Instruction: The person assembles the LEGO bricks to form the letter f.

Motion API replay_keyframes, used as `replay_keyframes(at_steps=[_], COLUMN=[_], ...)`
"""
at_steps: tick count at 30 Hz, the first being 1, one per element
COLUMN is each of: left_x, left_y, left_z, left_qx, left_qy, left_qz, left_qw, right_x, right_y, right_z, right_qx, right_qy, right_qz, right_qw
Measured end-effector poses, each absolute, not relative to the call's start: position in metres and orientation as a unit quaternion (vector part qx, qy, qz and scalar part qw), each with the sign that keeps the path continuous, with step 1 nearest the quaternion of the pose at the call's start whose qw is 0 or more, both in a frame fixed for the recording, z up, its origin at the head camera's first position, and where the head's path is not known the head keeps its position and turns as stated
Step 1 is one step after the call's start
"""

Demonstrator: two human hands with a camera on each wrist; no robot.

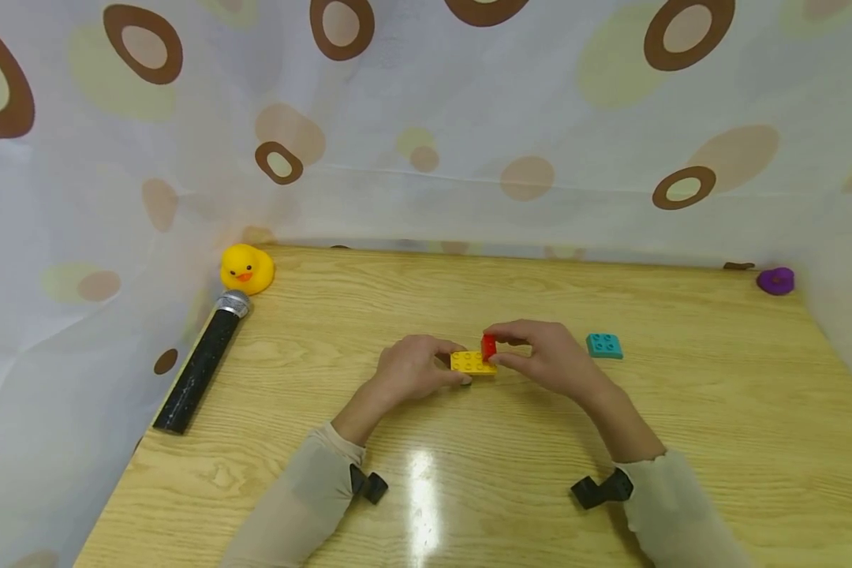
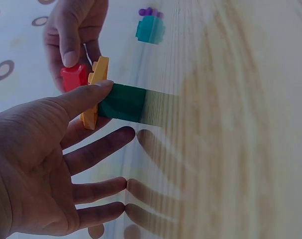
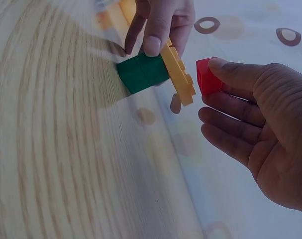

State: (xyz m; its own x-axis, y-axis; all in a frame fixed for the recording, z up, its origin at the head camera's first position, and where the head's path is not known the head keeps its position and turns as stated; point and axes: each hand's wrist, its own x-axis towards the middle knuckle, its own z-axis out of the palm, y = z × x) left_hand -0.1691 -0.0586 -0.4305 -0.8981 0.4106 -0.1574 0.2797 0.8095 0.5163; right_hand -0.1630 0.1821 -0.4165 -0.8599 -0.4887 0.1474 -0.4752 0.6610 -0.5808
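My left hand (image 1: 413,367) pinches a yellow toy brick (image 1: 466,364) between thumb and forefinger near the table's middle. Beneath that flat, studded brick is a green block (image 2: 122,103), standing on the tabletop; the head view mostly hides it. The other fingers of this hand spread out beside the block. Between right thumb and fingers, my right hand (image 1: 550,359) holds a small red brick (image 3: 209,78). It is close over the right end of the yellow one, with a narrow gap between them in the right wrist view.
A teal brick (image 1: 604,345) lies on the wooden table (image 1: 312,315), right of my right hand. At the left edge are a yellow rubber duck (image 1: 247,270) and a black microphone (image 1: 202,363). A purple toy (image 1: 776,281) sits in the far right corner, by the patterned curtain (image 1: 468,118).
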Motion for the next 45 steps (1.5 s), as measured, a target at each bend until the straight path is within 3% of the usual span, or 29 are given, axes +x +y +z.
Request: replay_keyframes(at_steps=[45], left_x=[-0.17], left_y=[-0.06], left_z=[-0.43], left_qx=[0.184], left_qy=[0.944], left_qz=[0.242], left_qw=[0.126], right_x=[-0.161], right_y=[0.156], right_z=[-0.427], right_qx=[-0.286], right_qy=[0.905], right_qz=[-0.315], right_qw=[0.0])
